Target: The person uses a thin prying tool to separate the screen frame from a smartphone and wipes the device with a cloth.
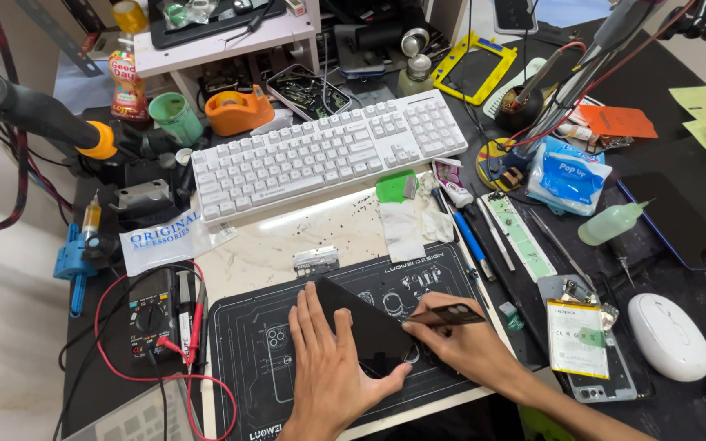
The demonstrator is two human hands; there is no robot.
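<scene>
On the black mat [247,359] below the keyboard [328,151] lies a dark phone [365,327]. The left hand [332,371] lies flat with fingers spread, pinning it. The right hand [471,347] pinches a thin dark card [447,315], seemingly at the phone's edge. The phone looks thin, slick and fragile; best held by its edges.
</scene>
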